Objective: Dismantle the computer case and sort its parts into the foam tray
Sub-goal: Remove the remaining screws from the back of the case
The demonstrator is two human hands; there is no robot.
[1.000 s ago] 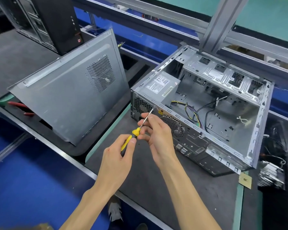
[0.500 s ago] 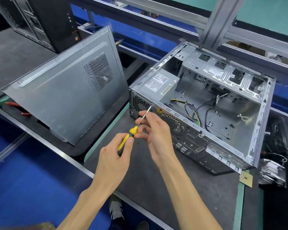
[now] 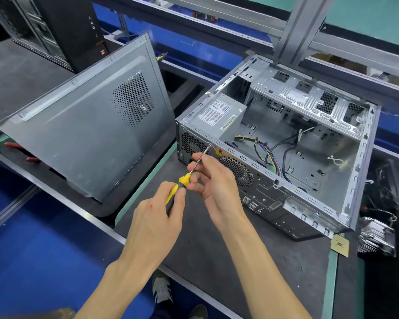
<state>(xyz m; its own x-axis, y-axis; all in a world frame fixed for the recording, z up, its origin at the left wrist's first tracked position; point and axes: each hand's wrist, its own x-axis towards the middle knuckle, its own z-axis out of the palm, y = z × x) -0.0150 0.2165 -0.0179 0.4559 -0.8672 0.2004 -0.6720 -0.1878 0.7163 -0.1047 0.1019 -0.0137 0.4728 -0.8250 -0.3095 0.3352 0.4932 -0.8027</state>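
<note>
The open computer case (image 3: 355, 162) lies on its side on the dark mat, its rear panel facing me. A grey power supply (image 3: 219, 116) sits in its near left corner, with coloured cables (image 3: 266, 155) beside it. My left hand (image 3: 154, 217) grips the yellow-and-black handle of a screwdriver (image 3: 182, 181). My right hand (image 3: 214, 180) pinches the metal shaft. The tip touches the rear panel by the power supply's fan grille. The removed side panel (image 3: 83, 134) stands tilted at the left, on the black foam tray (image 3: 106, 210).
A black tower case (image 3: 62, 26) stands at the back left. Red-handled pliers (image 3: 21, 150) lie behind the side panel. A heatsink with cables (image 3: 376, 233) lies right of the case, a small chip (image 3: 339, 245) near its front corner. An aluminium frame post (image 3: 295, 26) rises behind.
The view has shifted slightly. Both hands keep their hold on the screwdriver, its tip still at the rear panel.
</note>
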